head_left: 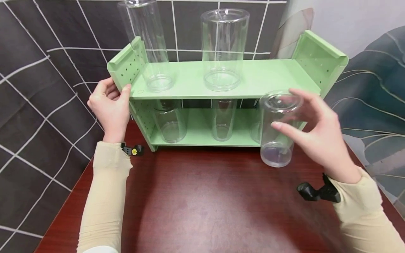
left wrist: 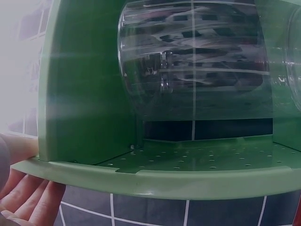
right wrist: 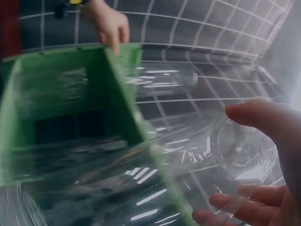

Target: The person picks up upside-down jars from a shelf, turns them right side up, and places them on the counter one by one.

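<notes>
Jar: a clear jar [head_left: 276,144] is upright in front of the rack's [head_left: 269,78] right end; whether its base touches the tabletop [head_left: 215,196] cannot be told.
Right hand: the right hand [head_left: 322,130] is curved round the jar's upper part, thumb in front, fingers behind, spread about the jar's width.
Slip: the wall looks smooth and the hold sits high, so a loose thumb could let the base swing or drop.
Knock: a partly hidden jar [head_left: 255,130] is behind it on the lower shelf; a sideways swing could strike that one or the shelf lip.
Left hand: the left hand [head_left: 112,107] pinches the rack's left end panel, thumb on its front edge.
Topple: a pull there could jolt the rack and rock the tall jar [head_left: 148,45] and wide jar [head_left: 223,45] on top.
Misjudging: see-through walls make gaps hard to read.
</notes>
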{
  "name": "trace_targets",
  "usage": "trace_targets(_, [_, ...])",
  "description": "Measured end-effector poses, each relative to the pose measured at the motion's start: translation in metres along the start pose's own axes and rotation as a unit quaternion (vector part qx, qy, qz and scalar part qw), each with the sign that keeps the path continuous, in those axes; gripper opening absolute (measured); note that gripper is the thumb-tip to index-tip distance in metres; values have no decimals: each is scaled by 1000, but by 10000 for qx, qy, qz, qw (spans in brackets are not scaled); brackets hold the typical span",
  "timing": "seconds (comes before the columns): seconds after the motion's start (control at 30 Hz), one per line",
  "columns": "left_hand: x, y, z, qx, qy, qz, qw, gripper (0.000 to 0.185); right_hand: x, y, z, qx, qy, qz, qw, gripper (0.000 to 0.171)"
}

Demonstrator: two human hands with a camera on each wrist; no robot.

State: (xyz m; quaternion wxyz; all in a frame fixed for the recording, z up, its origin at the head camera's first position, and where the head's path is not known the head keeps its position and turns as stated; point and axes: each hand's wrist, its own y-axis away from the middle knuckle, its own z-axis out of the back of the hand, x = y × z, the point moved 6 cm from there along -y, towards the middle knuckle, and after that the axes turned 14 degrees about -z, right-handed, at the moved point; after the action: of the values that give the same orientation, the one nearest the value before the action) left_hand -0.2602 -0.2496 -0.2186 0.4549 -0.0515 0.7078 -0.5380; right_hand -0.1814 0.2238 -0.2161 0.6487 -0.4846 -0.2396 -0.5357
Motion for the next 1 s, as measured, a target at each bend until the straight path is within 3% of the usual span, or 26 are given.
trace_targets(0.17, [1,0,2,-48,25,69,10000,24,-18,8,-24,425,390,-56,9983,80])
trace_targets(0.47, [-3,0,0,-8,128,-61,9999,22,-42,19,-51,827,351,-396,9952,86])
trace_targets(0.57, [-2,4,2,40,253,67,9996,32,-47,23,-58,937,333,-499,9938,89])
trace_targets(0.67, [-4,14,7,-119,533,222,9983,51,-51,27,-63,1014,325,-536,9929,86])
trace_targets(0.77, [-19,31,16,-497,789,-5,9956,63,-53,30,-65,1040,258,-532,9928,83])
trace_targets(0.87, [-44,50,21,-626,954,-532,9920,59,-54,31,-66,1061,138,-527,9929,82])
trace_targets(1.0, [-70,73,17,-83,1197,-1124,9864,50,-54,31,-69,1161,-164,-519,9917,81])
